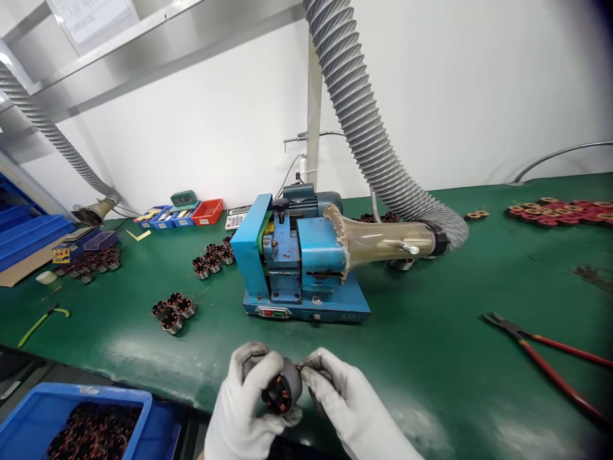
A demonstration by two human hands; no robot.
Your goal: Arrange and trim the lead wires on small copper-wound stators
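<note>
My left hand [253, 396], in a white glove, is closed around a motor stator [283, 390] with copper windings and a grey metal outer ring. Its wound face is turned toward me and to the left. At the ring's right side, my right hand [335, 390], also gloved in white, pinches with thumb and forefinger. What lies in that pinch is too small to make out, perhaps a wire end. Both hands are over the front edge of the green table [431, 358], in front of the blue machine [306, 262].
Stators [173, 312] stand in groups at left, and a blue bin [143, 409] of more stators is at lower left. Red-handled pliers [522, 338] lie at right, green-handled cutters [45, 322] at far left. A grey hose [354, 89] runs to the machine. Red rings [565, 212] lie far right.
</note>
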